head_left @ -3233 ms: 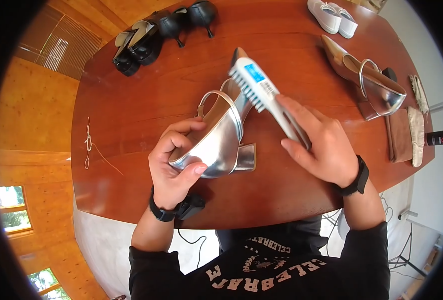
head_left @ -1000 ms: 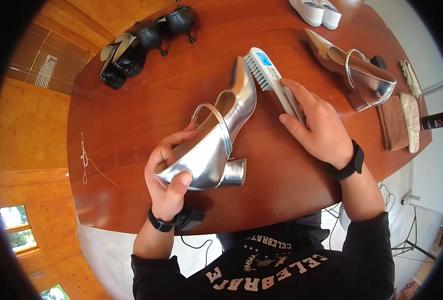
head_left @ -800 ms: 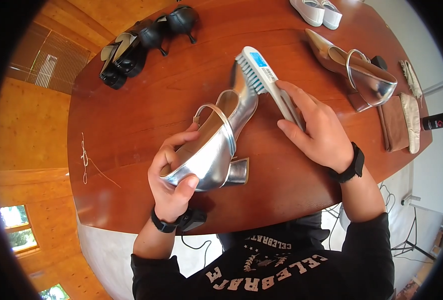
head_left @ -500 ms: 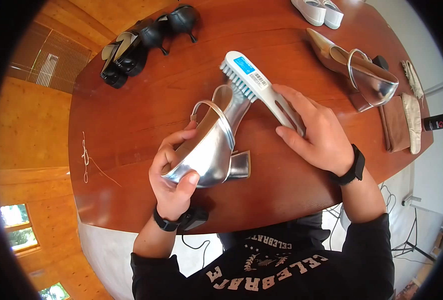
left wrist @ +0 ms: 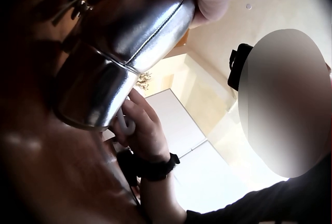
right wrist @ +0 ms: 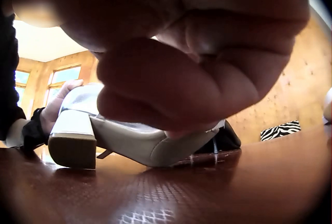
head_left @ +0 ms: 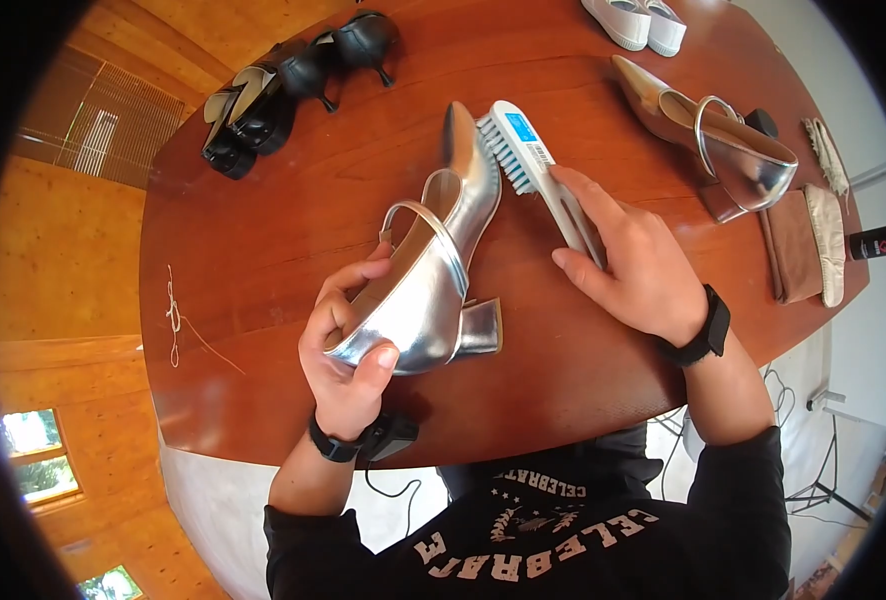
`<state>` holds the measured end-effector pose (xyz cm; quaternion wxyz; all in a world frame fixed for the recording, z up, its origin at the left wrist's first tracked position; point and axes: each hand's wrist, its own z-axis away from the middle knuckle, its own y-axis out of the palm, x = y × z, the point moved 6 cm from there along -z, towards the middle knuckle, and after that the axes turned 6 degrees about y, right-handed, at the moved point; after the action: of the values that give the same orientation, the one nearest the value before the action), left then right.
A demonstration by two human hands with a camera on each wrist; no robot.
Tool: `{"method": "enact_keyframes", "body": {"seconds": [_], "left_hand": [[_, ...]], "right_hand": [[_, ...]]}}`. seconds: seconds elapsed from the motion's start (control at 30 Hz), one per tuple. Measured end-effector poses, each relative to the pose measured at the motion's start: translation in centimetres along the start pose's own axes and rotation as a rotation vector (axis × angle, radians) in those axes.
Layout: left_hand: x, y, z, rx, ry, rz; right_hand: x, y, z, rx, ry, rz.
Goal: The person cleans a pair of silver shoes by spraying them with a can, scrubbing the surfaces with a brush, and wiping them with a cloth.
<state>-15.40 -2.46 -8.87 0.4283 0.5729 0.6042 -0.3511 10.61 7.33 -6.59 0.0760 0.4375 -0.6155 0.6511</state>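
Observation:
A silver block-heeled shoe (head_left: 418, 310) is gripped at its back end by the left hand (head_left: 348, 345), thumb outside and fingers over the rim. Its toe points away from the person. The right hand (head_left: 638, 265) holds a white brush (head_left: 538, 165) by the handle, bristles at the shoe's side near the toe; whether they touch is hard to tell. In the left wrist view the heel (left wrist: 96, 89) looms large, with the right hand (left wrist: 148, 133) behind it. The right wrist view shows the curled fingers (right wrist: 155, 86) in front of the shoe, its heel (right wrist: 72, 138) close to the table; the brush is hidden there.
On the table (head_left: 293, 210), black shoes (head_left: 263, 110) stand back left and white shoes (head_left: 635, 22) back right. Another silver shoe (head_left: 708, 140) lies right, beside a brown cloth (head_left: 791, 245) and a black can (head_left: 874, 242). A thin string (head_left: 174, 315) lies left.
The brush has moved from across the top of the shoe's front to its right side, uncovering the toe. The left hand keeps its hold, and the shoe has barely moved in the last half second.

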Motion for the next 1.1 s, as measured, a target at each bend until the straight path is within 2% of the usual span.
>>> {"method": "enact_keyframes", "body": {"seconds": [0.1, 0.2, 0.33, 0.43, 0.53, 0.67, 0.87, 1.1], "left_hand": [[-0.1, 0.0, -0.1, -0.005, -0.013, 0.010], [-0.1, 0.0, -0.1, -0.007, -0.027, 0.006], [0.1, 0.0, -0.1, 0.010, -0.025, 0.007], [-0.1, 0.1, -0.2, 0.009, -0.027, 0.010], [0.0, 0.0, -0.2, 0.017, -0.028, 0.002], [-0.1, 0.0, -0.2, 0.028, -0.023, -0.008], [0.0, 0.0, -0.2, 0.034, -0.023, -0.006], [-0.1, 0.0, -0.2, 0.040, -0.017, -0.007]], "right_hand": [[1.0, -0.4, 0.1, 0.041, -0.016, -0.137], [0.9, -0.4, 0.1, -0.048, -0.046, -0.151], [-0.5, -0.8, -0.3, -0.130, 0.036, -0.059], [0.6, -0.9, -0.2, -0.056, 0.009, -0.137], [0.9, -0.4, -0.2, -0.126, -0.149, -0.138], [-0.7, -0.6, -0.5, -0.176, -0.033, 0.002], [-1.2, 0.3, -0.5, -0.088, 0.021, -0.044], [-1.3, -0.5, -0.5, -0.160, 0.099, -0.085]]}}
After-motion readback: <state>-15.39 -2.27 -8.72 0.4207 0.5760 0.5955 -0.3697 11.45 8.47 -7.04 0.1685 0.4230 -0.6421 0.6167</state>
